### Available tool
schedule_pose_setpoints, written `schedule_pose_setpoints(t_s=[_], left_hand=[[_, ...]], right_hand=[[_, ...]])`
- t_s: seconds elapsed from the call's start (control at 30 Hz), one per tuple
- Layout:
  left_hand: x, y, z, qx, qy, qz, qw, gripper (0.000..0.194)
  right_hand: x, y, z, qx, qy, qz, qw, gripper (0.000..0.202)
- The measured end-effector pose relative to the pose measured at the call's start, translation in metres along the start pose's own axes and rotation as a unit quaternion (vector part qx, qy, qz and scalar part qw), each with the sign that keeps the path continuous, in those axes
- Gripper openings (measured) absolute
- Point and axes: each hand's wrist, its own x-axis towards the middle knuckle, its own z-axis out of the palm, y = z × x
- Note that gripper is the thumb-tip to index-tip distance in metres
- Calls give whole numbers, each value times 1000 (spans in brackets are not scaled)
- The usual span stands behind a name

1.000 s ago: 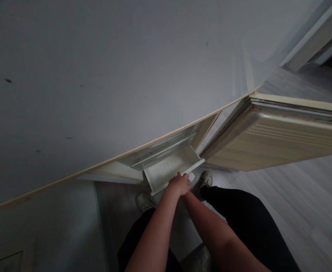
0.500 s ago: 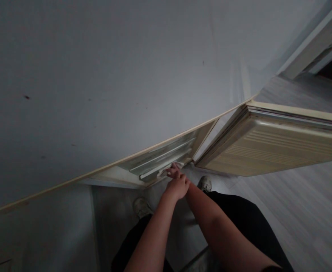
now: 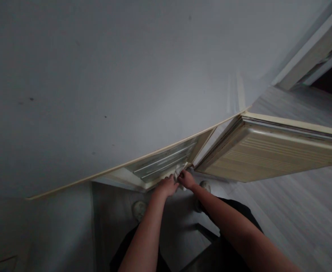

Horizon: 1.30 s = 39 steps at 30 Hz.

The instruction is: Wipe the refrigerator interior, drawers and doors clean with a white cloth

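Observation:
A crumpled white cloth lies between my two hands at the lower front edge of an open fridge-like compartment. My right hand is closed, its fingers pinching the cloth from the right. From the left, my left hand meets the cloth with bent fingers and seems to grip its near side; the fingertips are partly hidden. Behind the hands, pale ridged shelves or drawer fronts show inside the compartment. Its yellowed door stands swung out to the right.
A broad grey-white surface with a cream edge rises above the compartment. My shoes are on the grey wood-look floor, below the hands. A dark bar-like piece is between my legs. At the upper right is a door frame.
My left hand has come off my right forearm and moved down-left to the cloth. My right hand has drawn back and right with the cloth, now bunched between both hands. The view has shifted slightly.

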Motion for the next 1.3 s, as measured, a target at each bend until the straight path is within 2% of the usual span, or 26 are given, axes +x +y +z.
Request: schedule_pose_setpoints(t_s=[0.07,0.13,0.2,0.27,0.33,0.37,0.43,0.5,0.6,0.7,0.83,0.9,1.03,1.1,1.2,1.3], left_hand=[[0,4,-2,-25,23,-21,999,61],[1,12,-1,-71,30,-6,997,65],[2,24,3,-129,13,44,991,70],[5,34,9,-183,-13,107,977,69],[9,40,14,-235,-16,157,959,61],[12,41,15,-263,1,169,950,57],[19,40,13,-319,66,173,930,51],[25,35,7,-363,154,153,906,42],[30,24,-4,-393,260,126,873,31],[27,16,-10,-398,297,128,859,24],[16,11,-9,-379,291,131,869,9],[13,11,-5,-377,277,138,873,13],[15,13,4,-370,219,182,884,38],[16,14,7,-350,205,196,893,38],[12,19,6,-280,216,185,917,18],[3,28,1,-128,266,154,943,32]], right_hand=[[-27,-8,-24,1,-4,-30,1000,12],[-60,-14,-48,25,-12,-105,994,14],[-90,-16,-65,56,-6,-161,985,18],[-108,-15,-71,69,19,-153,986,22],[-107,-15,-66,74,54,-132,987,25],[-100,-16,-61,80,71,-127,986,26],[-79,-22,-50,104,100,-126,981,26],[-58,-32,-41,128,112,-124,978,25],[-42,-45,-38,129,88,-99,983,24],[-41,-48,-39,80,27,-64,994,25],[-44,-43,-43,30,-26,-57,998,25],[-44,-40,-46,33,-28,-54,998,23],[-43,-34,-49,31,25,-68,997,18],[-44,-32,-50,10,58,-76,995,22],[-46,-33,-48,-12,81,-71,994,26],[-45,-38,-45,4,91,-52,994,23]])
